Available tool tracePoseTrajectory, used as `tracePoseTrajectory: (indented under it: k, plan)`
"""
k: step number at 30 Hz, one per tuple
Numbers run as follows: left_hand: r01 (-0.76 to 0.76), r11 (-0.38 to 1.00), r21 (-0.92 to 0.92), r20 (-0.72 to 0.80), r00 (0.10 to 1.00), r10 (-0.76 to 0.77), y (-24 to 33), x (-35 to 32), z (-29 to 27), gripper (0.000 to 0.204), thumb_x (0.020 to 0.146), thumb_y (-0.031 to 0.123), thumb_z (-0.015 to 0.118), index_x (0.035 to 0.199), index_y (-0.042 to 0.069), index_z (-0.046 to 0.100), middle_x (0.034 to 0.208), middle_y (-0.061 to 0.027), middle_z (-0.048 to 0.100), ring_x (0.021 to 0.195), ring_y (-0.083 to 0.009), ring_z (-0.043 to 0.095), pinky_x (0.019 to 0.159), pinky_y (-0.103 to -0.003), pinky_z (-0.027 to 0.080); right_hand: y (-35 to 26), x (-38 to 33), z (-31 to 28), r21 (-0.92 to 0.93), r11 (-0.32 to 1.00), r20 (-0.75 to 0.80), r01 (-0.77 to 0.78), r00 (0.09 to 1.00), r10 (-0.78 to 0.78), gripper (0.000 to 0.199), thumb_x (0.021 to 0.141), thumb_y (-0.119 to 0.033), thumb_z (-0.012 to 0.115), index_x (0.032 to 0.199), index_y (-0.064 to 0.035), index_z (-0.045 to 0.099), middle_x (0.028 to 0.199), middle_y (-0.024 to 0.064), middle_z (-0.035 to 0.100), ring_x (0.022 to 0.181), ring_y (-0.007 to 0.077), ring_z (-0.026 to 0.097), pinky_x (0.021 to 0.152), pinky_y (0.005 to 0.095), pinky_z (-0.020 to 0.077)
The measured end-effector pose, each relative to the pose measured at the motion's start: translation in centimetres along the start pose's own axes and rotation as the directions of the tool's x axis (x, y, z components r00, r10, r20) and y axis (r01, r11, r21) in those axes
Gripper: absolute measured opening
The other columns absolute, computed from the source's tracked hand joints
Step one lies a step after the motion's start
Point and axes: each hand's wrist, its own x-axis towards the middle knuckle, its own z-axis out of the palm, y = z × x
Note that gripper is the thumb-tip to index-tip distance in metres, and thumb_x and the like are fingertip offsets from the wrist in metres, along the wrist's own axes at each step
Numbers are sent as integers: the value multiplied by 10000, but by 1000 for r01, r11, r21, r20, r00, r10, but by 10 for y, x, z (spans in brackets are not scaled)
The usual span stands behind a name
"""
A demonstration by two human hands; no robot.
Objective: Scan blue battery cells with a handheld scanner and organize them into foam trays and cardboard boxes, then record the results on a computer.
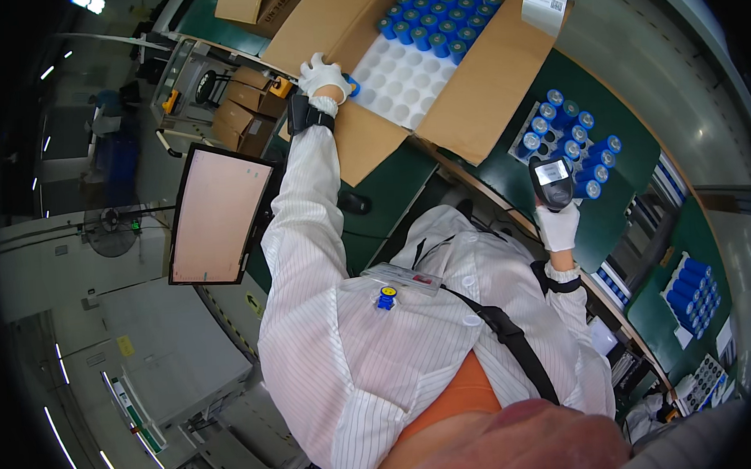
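Observation:
My left hand (319, 75), in a white glove, rests at the left edge of an opened cardboard box (481, 129), its fingers spread apart. Close beside its wrist is a single blue cylindrical cell (352, 85); whether the hand touches it I cannot tell. Inside the box, a white tray (398, 74) with round pockets carries rows of blue cells (437, 18) at its far end, while its near pockets are bare. My gloved right hand (558, 226) grips a black handheld scanner (553, 183) with a small screen, held close to upright blue cells (571, 149) on the green table.
A monitor (221, 214) stands left of my left arm. Another group of blue cells (693, 296) sits farther right on the green table (507, 174). Smaller cardboard boxes (244, 106) lie beyond the monitor. A label strip (545, 1) hangs at the box's far right corner.

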Motion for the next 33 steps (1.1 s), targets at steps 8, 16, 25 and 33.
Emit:
tracePoseTrajectory:
  k: [8,16,25,33]
  plan:
    - [-21,994,111,175,985,1,5,44,54,286,885,332,639,1076,159,762,1101,-88,740,1023,-282,716,808,-384,561,-10,-6,-1,-10,1000,30,-10,999,10,245,744,-88,798,961,-5,721,872,121,745,792,189,714,734,305,530]
    - [-84,996,23,273,959,75,8,77,61,577,708,493,784,1119,91,734,1172,-175,692,1120,-331,661,924,-395,535,-14,-12,-8,25,1000,-20,8,1000,-7,235,731,-104,788,931,-10,708,839,128,741,776,196,720,718,312,536]
    - [-1,801,-599,-79,995,-57,-81,54,24,457,802,350,797,1054,-19,702,963,-186,737,941,-329,715,849,-412,560,-9,-11,-13,-3,1000,-91,-18,996,18,248,712,-111,795,922,-15,705,854,153,736,800,263,730,719,327,540]
    - [349,-934,-75,81,936,344,-2,14,29,430,1053,428,379,1109,39,554,1066,-162,613,1004,-341,591,903,-517,503,-49,0,4,13,995,-26,100,995,-100,266,752,-123,804,972,-5,714,881,151,741,809,245,729,732,324,539]
